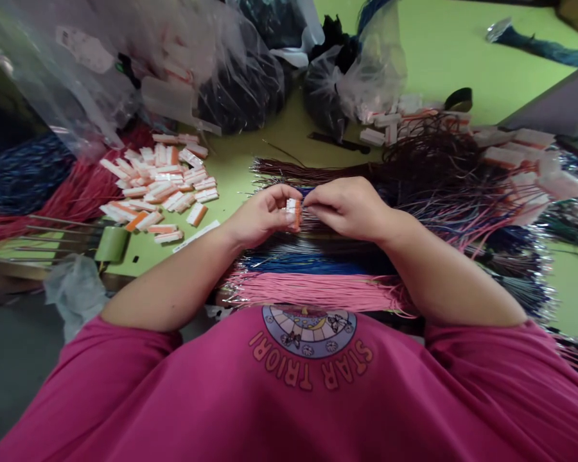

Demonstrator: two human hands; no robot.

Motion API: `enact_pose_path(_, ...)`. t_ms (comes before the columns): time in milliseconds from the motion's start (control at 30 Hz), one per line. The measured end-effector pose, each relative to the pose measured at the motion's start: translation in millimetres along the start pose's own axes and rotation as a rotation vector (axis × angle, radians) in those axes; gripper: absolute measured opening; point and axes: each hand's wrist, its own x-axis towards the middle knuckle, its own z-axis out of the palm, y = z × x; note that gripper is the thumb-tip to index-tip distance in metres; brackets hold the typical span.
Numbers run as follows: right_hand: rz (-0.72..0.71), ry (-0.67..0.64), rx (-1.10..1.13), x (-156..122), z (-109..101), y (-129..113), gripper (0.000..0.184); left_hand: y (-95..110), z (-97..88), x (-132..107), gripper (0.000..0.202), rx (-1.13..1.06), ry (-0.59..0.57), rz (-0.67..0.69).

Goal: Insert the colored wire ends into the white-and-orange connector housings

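Observation:
My left hand (262,215) pinches a small white and orange plastic connector (293,213) above the green table (241,160). My right hand (349,205) is closed in a pinch right beside it, its fingertips at the connector's top edge, apparently on a thin blue wire end that I cannot make out clearly. Under both hands lie flat bundles of wires: dark brown ones (318,173), blue ones (308,263) and pink ones (313,290) nearest my body.
A heap of white and orange connectors (158,186) lies left of my hands. Red wire bundles (72,192) and blue ones (19,173) sit far left. Clear plastic bags (241,83) with dark contents stand behind. More connectors and tangled wires (462,173) spread on the right.

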Motion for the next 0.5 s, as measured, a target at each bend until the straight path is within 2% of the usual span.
enact_pose_path(100, 0.157, 0.032, -0.076, -0.8, 0.3, 2.2, 0.038, 1.2, -1.3, -0.8, 0.053, -0.016, 0.023, 0.008)
enact_pose_path(167, 0.213, 0.019, -0.136, -0.6, 1.5, 1.5, 0.039, 1.7, -1.6, -1.0, 0.054, -0.022, 0.034, 0.013)
enact_pose_path(333, 0.240, 0.002, -0.213, 0.4, 4.6, -4.0, 0.034, 2.3, 0.2, -0.9, 0.056, -0.020, 0.071, 0.022)
enact_pose_path(500, 0.254, 0.077, -0.175, 0.6, 6.5, -4.2, 0.032, 1.7, 0.6, -0.2, 0.054, 0.011, 0.087, 0.034)
